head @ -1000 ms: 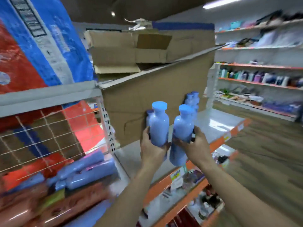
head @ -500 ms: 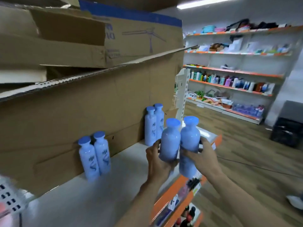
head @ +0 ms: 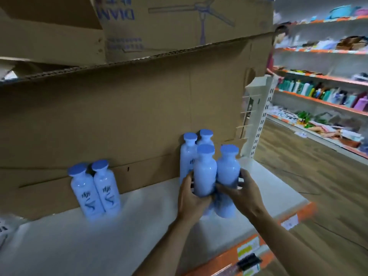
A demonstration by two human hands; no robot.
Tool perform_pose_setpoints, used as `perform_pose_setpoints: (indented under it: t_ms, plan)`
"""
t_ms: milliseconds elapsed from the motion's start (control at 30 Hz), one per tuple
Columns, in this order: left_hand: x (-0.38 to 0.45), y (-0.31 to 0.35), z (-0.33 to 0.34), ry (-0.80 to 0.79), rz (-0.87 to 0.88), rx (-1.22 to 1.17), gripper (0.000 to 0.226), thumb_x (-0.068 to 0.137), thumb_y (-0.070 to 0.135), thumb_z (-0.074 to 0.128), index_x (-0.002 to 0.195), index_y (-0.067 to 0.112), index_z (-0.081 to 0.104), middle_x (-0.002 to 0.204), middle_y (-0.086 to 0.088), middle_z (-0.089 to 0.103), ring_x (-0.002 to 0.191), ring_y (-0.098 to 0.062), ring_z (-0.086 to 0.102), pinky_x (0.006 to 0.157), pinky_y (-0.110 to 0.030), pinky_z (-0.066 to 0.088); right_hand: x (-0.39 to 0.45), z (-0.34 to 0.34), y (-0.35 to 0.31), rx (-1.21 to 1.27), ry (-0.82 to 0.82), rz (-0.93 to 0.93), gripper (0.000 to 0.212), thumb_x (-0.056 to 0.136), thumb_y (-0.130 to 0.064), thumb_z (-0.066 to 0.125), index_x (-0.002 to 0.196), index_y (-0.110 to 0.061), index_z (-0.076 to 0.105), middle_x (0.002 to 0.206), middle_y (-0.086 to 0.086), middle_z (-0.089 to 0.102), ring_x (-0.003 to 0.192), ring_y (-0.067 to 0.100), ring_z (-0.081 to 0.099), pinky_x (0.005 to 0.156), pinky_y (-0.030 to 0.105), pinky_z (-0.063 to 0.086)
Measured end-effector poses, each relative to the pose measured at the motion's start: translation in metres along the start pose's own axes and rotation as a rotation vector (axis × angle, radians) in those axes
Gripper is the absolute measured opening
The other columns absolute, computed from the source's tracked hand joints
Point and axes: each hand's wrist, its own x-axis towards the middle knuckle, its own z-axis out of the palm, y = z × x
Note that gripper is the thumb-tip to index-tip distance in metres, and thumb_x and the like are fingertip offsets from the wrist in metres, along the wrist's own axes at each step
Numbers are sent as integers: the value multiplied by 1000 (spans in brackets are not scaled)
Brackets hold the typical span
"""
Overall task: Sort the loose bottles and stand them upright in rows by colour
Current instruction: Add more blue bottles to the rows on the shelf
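Bottles of pale blue are what you carry now: your left hand (head: 192,193) has its grip wrapped round one blue bottle (head: 205,172), your right hand (head: 242,193) is clamped on a second blue bottle (head: 228,172), both upright and side by side over the white shelf (head: 139,226). Whether their bases touch the shelf is hidden. Judging by the scene, the job is partly done: a rear pair (head: 189,154) already stands against the cardboard box (head: 119,116) just behind yours, and a left pair (head: 95,190) stands upright well apart. Only blue shows here, so other colours, if any, remain. Setting these two down in front of the rear pair looks like the step in hand. The box wall crowds the back, and the orange shelf edge (head: 229,261) lies near your wrists.
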Motion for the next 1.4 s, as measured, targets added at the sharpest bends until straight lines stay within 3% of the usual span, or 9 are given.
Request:
perform_pose_setpoints:
  t_ms: [133,333,467,600,833,1067,1267,1333,1400]
  plan:
    - [8,-5,22,133,-61,32,66,55,21,83,114,37,58,102,14,70,94,-4,67,82,-37,58,34,-8,16,44,-169,-61,55,68,-22,84,112,-28,51,106,-11,62,94,15,61,80,36,50]
    - [19,3,40,334,-92,67,61,53,26,88,108,22,63,93,7,71,84,-8,69,70,-31,59,78,-7,19,182,-386,-133,51,72,-8,78,113,-26,56,108,-10,64,96,1,60,73,10,49]
    - [25,-15,41,384,-139,149,65,47,39,84,105,25,58,108,-9,59,96,-20,64,77,-40,58,93,6,39,167,-470,-168,49,71,-11,80,113,-19,56,116,5,58,103,15,60,74,18,52]
    - [31,-19,39,319,-146,212,74,48,33,77,118,34,51,115,3,60,108,-18,60,87,-46,55,98,12,47,194,-462,-135,42,72,-8,78,106,-21,56,108,0,62,98,17,61,67,17,48]
    - [29,-13,35,284,-152,109,83,55,20,93,120,25,41,112,18,56,96,14,56,75,-12,48,91,11,50,255,-503,-53,71,66,-13,84,123,-23,43,116,-13,56,103,6,56,74,20,46]
    - [27,-15,22,147,-192,109,63,71,2,80,112,30,41,112,11,55,99,0,57,67,-9,49,90,12,50,239,-481,-83,67,66,-8,83,112,-19,36,108,-11,54,101,13,58,80,34,51]
    - [31,-7,33,208,-200,235,91,34,53,91,111,33,46,118,8,43,116,-7,43,93,-28,48,98,11,50,211,-536,-96,61,71,-3,77,119,-13,41,121,4,47,105,19,53,73,21,46]
    - [30,-7,32,211,-207,178,82,43,39,95,110,33,47,116,6,52,112,-13,55,87,-31,55,103,9,52,149,-542,-116,56,72,-3,76,117,-16,44,117,4,54,103,18,54,76,24,45]
    - [27,-7,27,166,-196,111,69,63,11,87,115,29,44,110,8,58,100,-9,61,74,-18,54,106,6,53,120,-560,-132,58,74,-2,74,121,-18,44,115,1,58,105,21,56,84,30,47]
